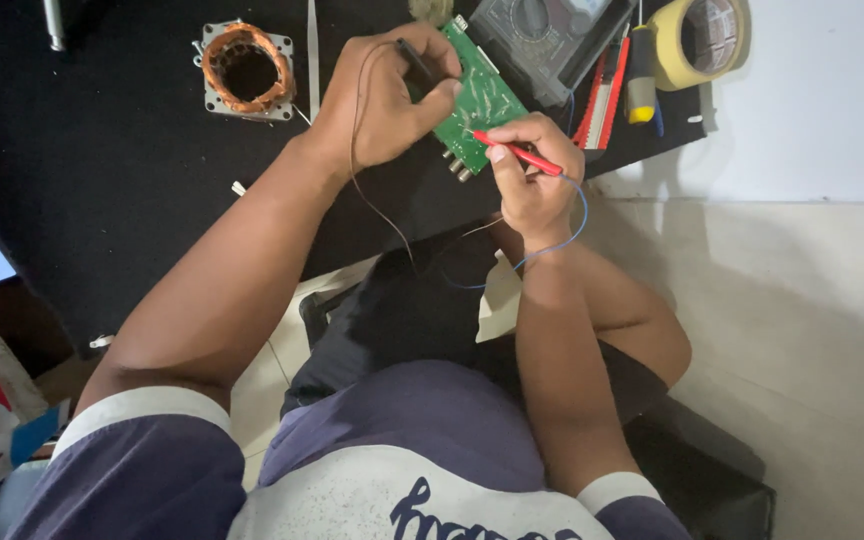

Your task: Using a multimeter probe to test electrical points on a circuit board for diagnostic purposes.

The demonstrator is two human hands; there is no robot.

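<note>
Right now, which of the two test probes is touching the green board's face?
The red probe, pinched in the right hand, tip on the green circuit board. The black probe sits in the left hand.

My left hand [387,95] is curled, thumb pressed toward the fingers in a pinch, forearm running long and straight from the lower left. My right hand [532,175] sits just beside it, fingers closed in a pen-like grip, elbow bent sharply.
</note>
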